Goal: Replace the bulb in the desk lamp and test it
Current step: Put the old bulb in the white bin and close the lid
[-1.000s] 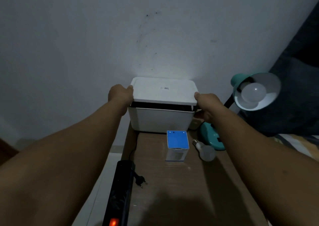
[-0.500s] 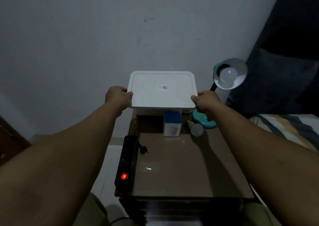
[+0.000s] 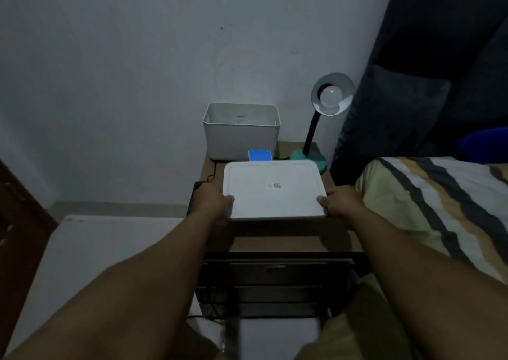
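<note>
Both hands, left (image 3: 217, 200) and right (image 3: 342, 201), grip the lid (image 3: 273, 189) above the counter (image 3: 275, 243); next, setting it down flat.

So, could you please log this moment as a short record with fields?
left hand: grips the lid's left edge
right hand: grips the lid's right edge
lid: off the box, held level over the nightstand
white box: open, against the wall
desk lamp: bulb fitted, unlit
blue carton: in front of the box
</note>
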